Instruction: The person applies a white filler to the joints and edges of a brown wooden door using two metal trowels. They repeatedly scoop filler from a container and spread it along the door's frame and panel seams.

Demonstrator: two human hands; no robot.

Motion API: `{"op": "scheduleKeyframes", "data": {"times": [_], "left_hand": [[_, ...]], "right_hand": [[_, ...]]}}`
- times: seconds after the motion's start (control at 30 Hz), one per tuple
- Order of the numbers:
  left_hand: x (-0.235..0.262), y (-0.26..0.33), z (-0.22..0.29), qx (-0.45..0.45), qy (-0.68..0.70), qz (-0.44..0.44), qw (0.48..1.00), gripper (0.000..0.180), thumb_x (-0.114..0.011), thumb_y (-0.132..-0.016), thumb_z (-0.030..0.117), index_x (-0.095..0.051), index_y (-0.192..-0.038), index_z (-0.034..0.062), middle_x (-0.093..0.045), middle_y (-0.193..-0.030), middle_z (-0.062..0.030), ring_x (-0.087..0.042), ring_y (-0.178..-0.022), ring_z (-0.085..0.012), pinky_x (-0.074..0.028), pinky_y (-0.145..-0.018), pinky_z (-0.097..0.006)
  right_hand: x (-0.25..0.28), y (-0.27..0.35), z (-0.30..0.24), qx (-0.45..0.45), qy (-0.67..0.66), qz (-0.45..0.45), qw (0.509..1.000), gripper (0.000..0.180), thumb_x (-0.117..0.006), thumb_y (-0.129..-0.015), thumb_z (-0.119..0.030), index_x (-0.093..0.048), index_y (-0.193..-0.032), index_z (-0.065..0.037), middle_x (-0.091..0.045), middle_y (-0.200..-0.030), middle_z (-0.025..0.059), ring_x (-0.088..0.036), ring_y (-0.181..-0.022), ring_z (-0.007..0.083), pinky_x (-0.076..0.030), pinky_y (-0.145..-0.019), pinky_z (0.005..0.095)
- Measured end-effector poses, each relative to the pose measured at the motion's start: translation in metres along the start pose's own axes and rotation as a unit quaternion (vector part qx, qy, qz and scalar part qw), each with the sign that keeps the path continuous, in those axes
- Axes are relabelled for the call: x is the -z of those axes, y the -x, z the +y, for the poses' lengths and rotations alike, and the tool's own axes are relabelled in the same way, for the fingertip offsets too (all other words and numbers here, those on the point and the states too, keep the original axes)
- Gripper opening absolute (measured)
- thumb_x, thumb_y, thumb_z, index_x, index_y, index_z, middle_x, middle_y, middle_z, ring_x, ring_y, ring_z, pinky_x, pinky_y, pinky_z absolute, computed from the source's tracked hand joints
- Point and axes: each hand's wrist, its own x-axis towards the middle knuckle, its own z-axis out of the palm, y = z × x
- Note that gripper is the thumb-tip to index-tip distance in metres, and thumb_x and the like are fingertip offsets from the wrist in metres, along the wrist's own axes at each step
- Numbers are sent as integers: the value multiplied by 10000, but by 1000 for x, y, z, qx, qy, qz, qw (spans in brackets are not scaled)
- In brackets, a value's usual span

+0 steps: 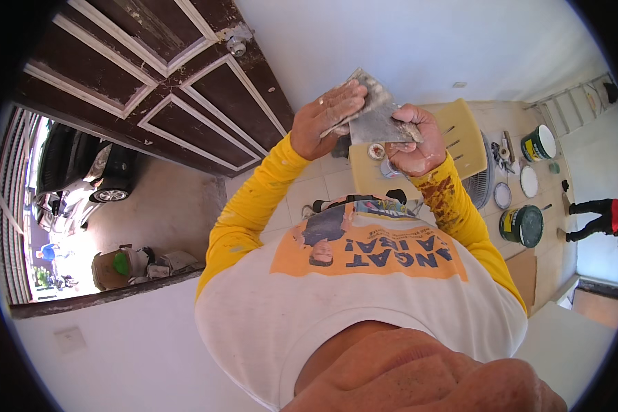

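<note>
My left hand (331, 118) has its fingers laid over a flat, putty-smeared plate (374, 95), with the thumb side underneath. Gripped at its edge by my right hand (421, 143) is a thin grey scraper blade (378, 128), with pale putty near the fingers. The two blades overlap and appear to touch in front of the wall. Both sleeves are yellow, and the right one is stained dark. Below my hands a yellow plastic chair (468, 130) carries a small round tin (376, 151) and a pale tub (390, 169), partly hidden by my right hand.
A dark panelled door (185, 89) stands ajar at left, beside a doorway with a cardboard box (110, 271) outside. Paint buckets (522, 226), round lids (529, 182) and hand tools (505, 154) lie on the tiles at right. A ladder (573, 106) and another person (597, 216) are farther right.
</note>
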Motion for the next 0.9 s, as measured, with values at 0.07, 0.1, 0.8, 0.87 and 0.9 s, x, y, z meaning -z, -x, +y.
{"op": "scheduleKeyframes", "data": {"times": [0.07, 0.1, 0.8, 0.87, 0.9], "left_hand": [[22, -1, 9, -5, -26, -30, 999, 612, -707, -672, -29, -570, -1263, 45, -565, -1329, -151, -515, -1257, -360, -426, -1051, -448], [32, -1, 12, -6, -38, -44, 998, 619, -714, -642, -32, -587, -1243, 45, -573, -1322, -138, -520, -1252, -359, -432, -1047, -448], [73, 66, -21, 419, 637, 351, 543, 438, -430, -1011, 388, -519, -1278, 52, -616, -1205, -103, -613, -1086, -246, -497, -945, -414], [81, 68, -24, 397, 603, 397, 567, 416, -443, -1012, 376, -520, -1261, 52, -610, -1182, -98, -612, -1065, -230, -506, -924, -373], [84, 69, -30, 393, 546, 398, 624, 422, -435, -1016, 377, -520, -1256, 41, -609, -1169, -93, -609, -1060, -212, -505, -917, -353]], "right_hand": [[2, -10, 6, 4, 12, -43, 999, 229, -504, -850, -60, -592, -1025, 59, -668, -808, 114, -547, -446, 141, -451, -360, 206], [-3, -14, 8, -1, 1, -40, 999, 246, -499, -849, -61, -590, -1041, 63, -673, -826, 124, -544, -434, 140, -436, -343, 204], [-8, -102, -12, 305, 948, -49, 76, 757, -563, -697, 110, -516, -1364, -244, -516, -1286, 141, -512, -1145, 359, -437, -1008, 425], [9, -96, -12, 293, 947, 35, 131, 732, -568, -701, 89, -521, -1358, -230, -528, -1288, 124, -521, -1119, 345, -440, -990, 424], [11, -93, -10, 286, 943, 73, 154, 720, -571, -703, 79, -523, -1355, -223, -534, -1289, 115, -526, -1106, 338, -441, -982, 424]]}}
